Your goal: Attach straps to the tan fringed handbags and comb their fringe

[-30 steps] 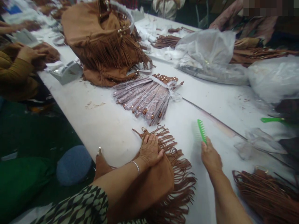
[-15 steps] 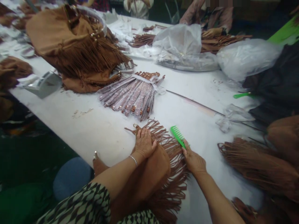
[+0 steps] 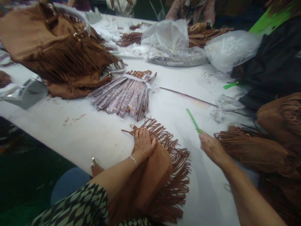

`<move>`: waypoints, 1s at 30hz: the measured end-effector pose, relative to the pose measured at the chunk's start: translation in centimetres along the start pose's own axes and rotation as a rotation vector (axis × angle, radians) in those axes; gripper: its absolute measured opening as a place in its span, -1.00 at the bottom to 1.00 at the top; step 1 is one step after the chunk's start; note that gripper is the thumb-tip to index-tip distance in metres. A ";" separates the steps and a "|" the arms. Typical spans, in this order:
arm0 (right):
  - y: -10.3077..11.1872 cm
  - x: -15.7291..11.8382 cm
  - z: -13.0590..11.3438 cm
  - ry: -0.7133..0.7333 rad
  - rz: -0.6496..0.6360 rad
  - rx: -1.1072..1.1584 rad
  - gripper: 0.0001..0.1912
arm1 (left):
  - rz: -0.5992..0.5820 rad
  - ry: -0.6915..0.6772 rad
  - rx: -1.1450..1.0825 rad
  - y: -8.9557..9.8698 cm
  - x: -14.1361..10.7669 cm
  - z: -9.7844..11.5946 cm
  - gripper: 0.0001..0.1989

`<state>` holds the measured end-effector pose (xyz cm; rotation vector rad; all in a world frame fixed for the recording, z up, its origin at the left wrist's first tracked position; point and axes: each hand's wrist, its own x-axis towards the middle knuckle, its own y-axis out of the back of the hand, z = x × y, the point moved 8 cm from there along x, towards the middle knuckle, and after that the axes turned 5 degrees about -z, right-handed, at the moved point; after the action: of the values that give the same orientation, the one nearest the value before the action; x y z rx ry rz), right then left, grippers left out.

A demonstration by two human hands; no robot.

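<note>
Matt suede-like bag (image 3: 155,172) at lower centre, green plastic comb (image 3: 193,121), smooth white surface (image 3: 103,138), glossy plastic-wrapped straps (image 3: 124,97), filmy plastic sack (image 3: 166,36)

Wrapped strap bundle (image 3: 128,97) on wht table (image 3: 103,141). Rel. to bundle: lg brown fringed bag (image 3: 25,39) L & bhd; clear plastic bag (image 3: 166,34) bhd & R; thin dk rod (image 3: 188,95) R; co-worker (image 3: 175,11) far bhd; blue stool (image 3: 68,183) front-L.

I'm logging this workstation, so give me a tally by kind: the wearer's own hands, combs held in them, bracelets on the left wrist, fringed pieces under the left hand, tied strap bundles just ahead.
Own hands: 2 (left hand, right hand)
Green comb: 1
Bracelet: 1
Fringed brown piece: 1
Tied strap bundle: 1
Total: 6
</note>
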<state>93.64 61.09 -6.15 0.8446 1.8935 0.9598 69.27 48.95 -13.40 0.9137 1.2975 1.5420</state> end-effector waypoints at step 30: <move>-4.3 2.3 0.0 -0.275 -0.115 -0.091 -0.42 | 0.036 -0.025 0.044 0.2 -0.1 0.3 -0.38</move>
<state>91.79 60.94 -10.65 0.7625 1.6323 0.8091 69.56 49.00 -13.15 0.9861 1.3086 1.5301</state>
